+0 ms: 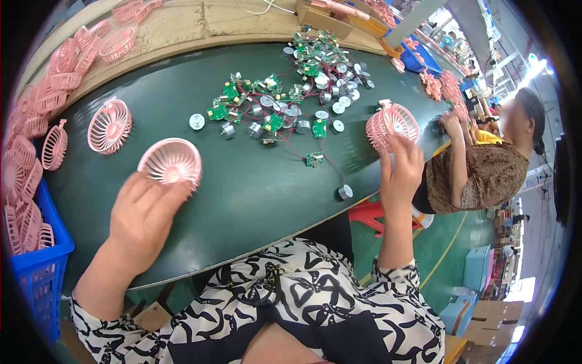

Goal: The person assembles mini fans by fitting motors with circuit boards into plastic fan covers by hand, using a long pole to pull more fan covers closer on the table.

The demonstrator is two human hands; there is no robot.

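My left hand (143,221) holds a round pink fan cover (171,159) with curved slats by its near rim, just above the green tabletop. At the right, the thumb and fingers of my right hand (400,167) pinch the near edge of another pink fan cover (400,119), which seems stacked with at least one more. Between my hands and farther back lies a loose heap of small motors (303,126) wired to green circuit boards (273,123). One motor (345,192) trails on its wires near the table's front edge.
Two more fan covers (110,125) stand on the left of the table. A blue basket (45,258) heaped with pink parts (24,176) is at the far left. A co-worker (491,158) sits at the right, past a red stool (367,215). Cardboard boxes (324,18) stand behind.
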